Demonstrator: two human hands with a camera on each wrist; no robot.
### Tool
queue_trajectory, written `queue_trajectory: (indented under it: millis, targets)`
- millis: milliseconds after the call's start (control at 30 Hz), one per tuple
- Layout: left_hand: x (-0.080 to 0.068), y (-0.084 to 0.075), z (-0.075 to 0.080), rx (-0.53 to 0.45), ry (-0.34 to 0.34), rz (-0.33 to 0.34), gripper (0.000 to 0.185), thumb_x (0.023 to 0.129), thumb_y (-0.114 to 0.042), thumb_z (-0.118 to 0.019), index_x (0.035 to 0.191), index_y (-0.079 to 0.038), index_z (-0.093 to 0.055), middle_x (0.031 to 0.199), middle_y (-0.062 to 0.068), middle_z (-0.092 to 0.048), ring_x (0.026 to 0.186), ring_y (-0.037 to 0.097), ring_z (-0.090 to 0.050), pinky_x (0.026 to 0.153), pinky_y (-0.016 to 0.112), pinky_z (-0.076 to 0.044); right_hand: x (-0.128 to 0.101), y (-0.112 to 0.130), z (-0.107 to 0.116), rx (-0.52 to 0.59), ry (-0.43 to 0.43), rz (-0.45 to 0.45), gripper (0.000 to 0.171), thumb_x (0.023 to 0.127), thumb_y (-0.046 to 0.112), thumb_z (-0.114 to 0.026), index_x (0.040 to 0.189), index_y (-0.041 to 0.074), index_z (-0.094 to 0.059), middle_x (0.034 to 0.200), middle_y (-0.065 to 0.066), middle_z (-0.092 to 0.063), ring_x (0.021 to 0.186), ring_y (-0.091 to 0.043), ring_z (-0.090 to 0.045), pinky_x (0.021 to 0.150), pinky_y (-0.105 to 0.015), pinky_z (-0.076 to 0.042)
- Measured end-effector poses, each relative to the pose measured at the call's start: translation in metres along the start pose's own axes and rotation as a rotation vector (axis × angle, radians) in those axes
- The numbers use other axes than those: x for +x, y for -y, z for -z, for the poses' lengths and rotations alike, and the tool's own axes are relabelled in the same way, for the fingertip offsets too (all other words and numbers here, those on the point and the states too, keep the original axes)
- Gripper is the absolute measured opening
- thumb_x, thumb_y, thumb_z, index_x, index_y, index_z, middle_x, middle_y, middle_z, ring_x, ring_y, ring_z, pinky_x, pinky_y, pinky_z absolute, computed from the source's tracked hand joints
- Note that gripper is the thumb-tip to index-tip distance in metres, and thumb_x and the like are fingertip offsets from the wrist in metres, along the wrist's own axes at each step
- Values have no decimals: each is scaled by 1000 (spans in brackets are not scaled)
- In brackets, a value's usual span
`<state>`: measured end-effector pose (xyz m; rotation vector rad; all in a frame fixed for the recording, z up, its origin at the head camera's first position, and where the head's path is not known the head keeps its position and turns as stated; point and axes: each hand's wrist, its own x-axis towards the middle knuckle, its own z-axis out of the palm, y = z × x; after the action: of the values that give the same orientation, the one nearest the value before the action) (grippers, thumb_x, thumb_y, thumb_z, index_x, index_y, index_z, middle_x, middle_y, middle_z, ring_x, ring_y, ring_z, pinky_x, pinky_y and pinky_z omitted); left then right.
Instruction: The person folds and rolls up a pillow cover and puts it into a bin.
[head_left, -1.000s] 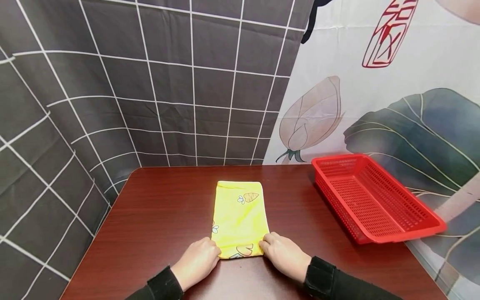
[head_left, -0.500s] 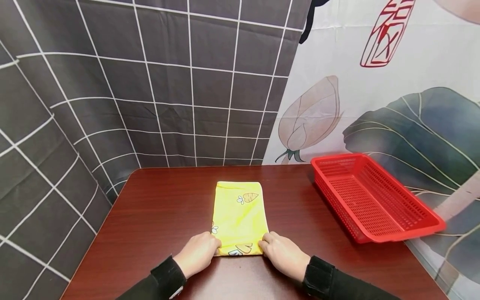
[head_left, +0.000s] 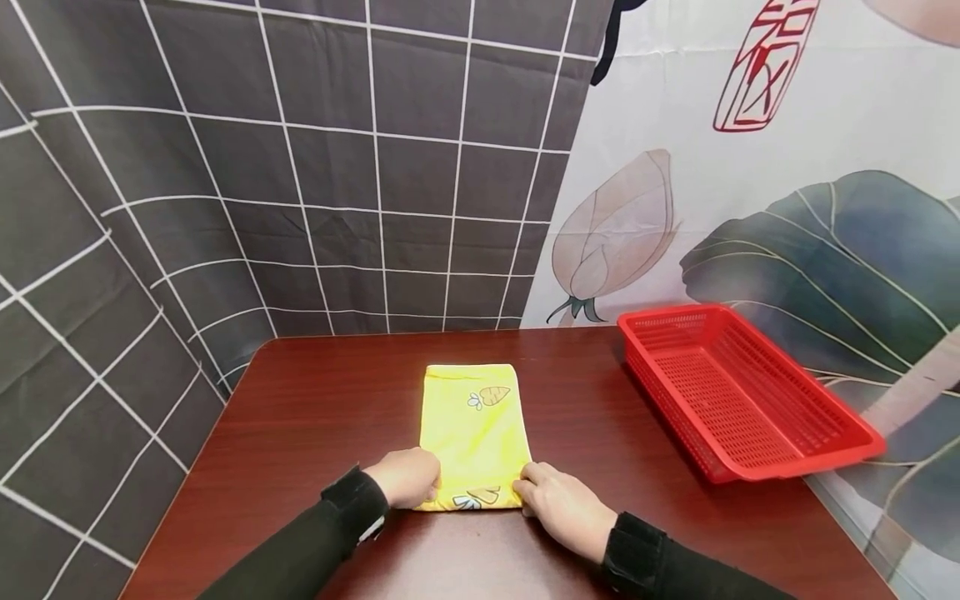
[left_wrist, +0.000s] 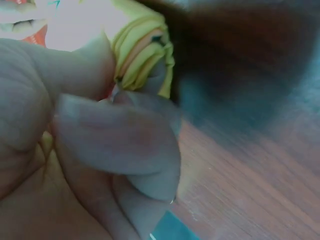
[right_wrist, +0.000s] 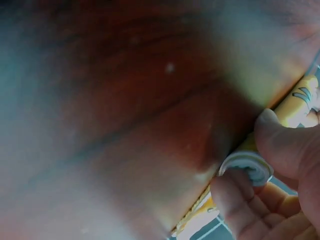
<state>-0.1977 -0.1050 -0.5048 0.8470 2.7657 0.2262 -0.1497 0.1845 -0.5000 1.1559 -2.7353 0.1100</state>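
A folded yellow cloth (head_left: pixel 476 425) printed with carrots lies flat on the table, its near edge turned into a roll. At the roll's left end, my left hand (head_left: pixel 408 477) grips it with curled fingers. In the left wrist view, the layered cloth end (left_wrist: pixel 142 57) sits between thumb and fingers, one finger partly hidden in it. My right hand (head_left: pixel 562 504) pinches the opposite end. The right wrist view shows that spiral end (right_wrist: pixel 247 167) with the thumb on one side and fingertips at its opening.
The brown wooden table (head_left: pixel 337 392) reaches back to a grey gridded cloth hanging (head_left: pixel 420 183). On its right side stands a red plastic basket (head_left: pixel 663 412) with perforated walls. A white floral hanging (head_left: pixel 630 108) is behind the basket.
My left hand has shifted slightly forward and regripped the roll's left end, its forearm now angled further across. The right hand stays about where it was. The head view has turned slightly right.
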Motion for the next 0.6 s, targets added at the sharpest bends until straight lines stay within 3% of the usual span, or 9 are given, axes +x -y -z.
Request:
queue_trajectory:
  millis: [167, 233, 300, 400, 600]
  targets:
    - [4, -7, 10, -36, 63, 58, 37, 86, -10, -78, 61, -15, -53, 61, -3, -43, 59, 17, -43, 59, 32, -42, 1, 2, 1, -107, -37, -3, 13, 86, 15, -83, 89, 17, -70, 81, 5, -57, 73, -14, -51, 65, -26, -44]
    - [9, -2, 6, -43, 72, 53, 36, 85, -9, -77, 60, -15, -53, 60, -3, -43, 58, 17, -43, 59, 29, -41, 0, 4, 1, -152, -38, -4, 12, 88, 16, -81, 88, 16, -69, 80, 4, -58, 73, -16, -53, 65, -28, -45]
    - [20, 12, -10, -28, 65, 33, 34, 82, -10, -76, 59, -17, -52, 59, -4, -43, 57, 16, -42, 58, 28, -41, 0, 6, 3, -162, -27, -13, 11, 92, 16, -79, 88, 15, -69, 79, 3, -58, 73, -16, -53, 66, -28, -45]
    - [31, 27, -28, 3, 44, 9, 30, 78, -12, -75, 59, -17, -53, 58, -3, -44, 55, 17, -42, 56, 27, -41, 0, 10, 5, -123, 0, -47, 10, 94, 16, -77, 89, 13, -69, 80, 2, -58, 72, -15, -54, 66, -28, -49]
    - [35, 31, -31, -29, 43, 23, 29, 75, -11, -73, 57, -18, -51, 55, -2, -47, 45, 14, -45, 46, 27, -42, 0, 10, 9, 66, 40, -149, 10, 92, 12, -80, 89, 13, -71, 82, 4, -56, 74, -10, -50, 69, -26, -51]
